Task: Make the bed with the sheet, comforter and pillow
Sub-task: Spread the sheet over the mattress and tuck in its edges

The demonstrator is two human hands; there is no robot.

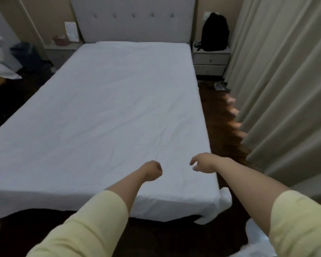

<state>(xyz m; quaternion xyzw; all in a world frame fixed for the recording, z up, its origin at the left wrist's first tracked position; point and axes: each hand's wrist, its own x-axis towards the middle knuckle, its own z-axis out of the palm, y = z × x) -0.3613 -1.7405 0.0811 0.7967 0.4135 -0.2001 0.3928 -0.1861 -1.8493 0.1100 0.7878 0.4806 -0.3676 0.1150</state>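
Note:
A white sheet (107,108) covers the whole mattress, lightly wrinkled, with its foot-end corner hanging loose at the right (224,199). I stand at the foot of the bed. My left hand (153,170) hovers over the near right part of the sheet, fingers curled into a fist with nothing in it. My right hand (202,164) is just above the bed's right edge, fingers loosely bent and holding nothing. White bedding (0,60) is piled at the far left. More white fabric (256,236) lies on the floor at the bottom right.
A padded grey headboard (133,17) stands at the far end. A nightstand (210,60) with a black backpack (214,32) sits right of it; another nightstand (61,51) is on the left. Long beige curtains (285,89) hang close along the right side. Dark wooden floor (222,127) surrounds the bed.

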